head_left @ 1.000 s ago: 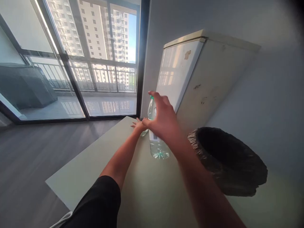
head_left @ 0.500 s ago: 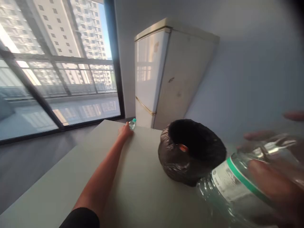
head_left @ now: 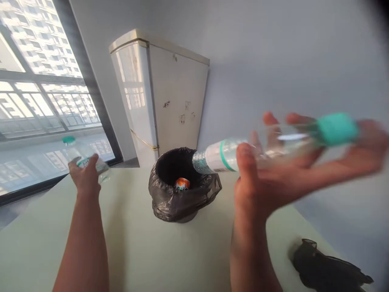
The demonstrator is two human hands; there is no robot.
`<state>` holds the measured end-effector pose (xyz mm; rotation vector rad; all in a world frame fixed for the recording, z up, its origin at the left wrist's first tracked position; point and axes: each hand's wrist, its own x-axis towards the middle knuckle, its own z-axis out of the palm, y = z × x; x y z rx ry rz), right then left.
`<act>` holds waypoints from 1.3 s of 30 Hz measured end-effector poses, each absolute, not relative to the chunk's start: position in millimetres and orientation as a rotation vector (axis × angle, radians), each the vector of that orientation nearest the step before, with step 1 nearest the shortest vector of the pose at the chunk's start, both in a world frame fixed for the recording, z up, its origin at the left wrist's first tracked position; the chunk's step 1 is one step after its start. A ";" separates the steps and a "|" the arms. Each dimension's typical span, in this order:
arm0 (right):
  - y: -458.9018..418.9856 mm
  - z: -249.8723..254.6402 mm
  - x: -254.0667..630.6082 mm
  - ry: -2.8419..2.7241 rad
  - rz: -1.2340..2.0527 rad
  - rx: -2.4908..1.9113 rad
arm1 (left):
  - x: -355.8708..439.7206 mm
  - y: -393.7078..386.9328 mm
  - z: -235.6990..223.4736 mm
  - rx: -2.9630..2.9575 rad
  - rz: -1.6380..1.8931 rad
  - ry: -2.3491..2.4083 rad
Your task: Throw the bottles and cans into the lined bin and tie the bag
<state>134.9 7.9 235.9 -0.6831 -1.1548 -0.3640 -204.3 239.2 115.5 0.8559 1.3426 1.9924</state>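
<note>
My left hand (head_left: 85,173) is closed around a clear plastic bottle (head_left: 74,151) with a green cap, raised at the far left of the table. My right hand (head_left: 267,174), blurred by motion, holds a second clear plastic bottle (head_left: 212,157) lying sideways, thumb on the near side and fingers behind. Its green cap (head_left: 337,129) points right, and its ridged base reaches the right rim of a bin lined with a black plastic bag (head_left: 173,205). Inside the bin's dark mouth shows an orange can (head_left: 182,183).
The bin stands on a pale table (head_left: 136,251). A crumpled black bag (head_left: 325,265) lies at the table's right side. Behind the table are a white refrigerator (head_left: 179,97) and a grey wall (head_left: 273,61); a glass window (head_left: 39,93) is at the left.
My left hand has lifted its bottle off the table. My right hand has brought the other bottle from the lower right to the bin's mouth. The view has turned right.
</note>
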 end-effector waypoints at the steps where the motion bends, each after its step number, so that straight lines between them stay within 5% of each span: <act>1: 15.4 236.2 133.6 -1.137 -0.361 -0.633 | -190.6 227.4 130.1 0.817 2.043 1.231; 7: 47.1 214.7 143.8 -1.360 -0.097 -0.933 | -112.9 140.3 200.1 1.085 2.198 0.735; 16: 32.4 216.2 167.7 -1.671 0.146 -1.488 | -54.7 86.1 198.2 1.562 1.949 0.717; 26: 16.0 223.9 179.6 -1.661 0.158 -1.583 | -55.7 71.1 195.0 2.276 1.159 1.010; 32: 2.6 226.5 189.4 -1.612 0.129 -1.583 | -83.1 90.9 186.2 1.984 1.185 1.469; 39: -14.0 222.9 216.6 -1.505 0.113 -1.577 | -135.9 113.0 177.5 1.765 0.490 1.240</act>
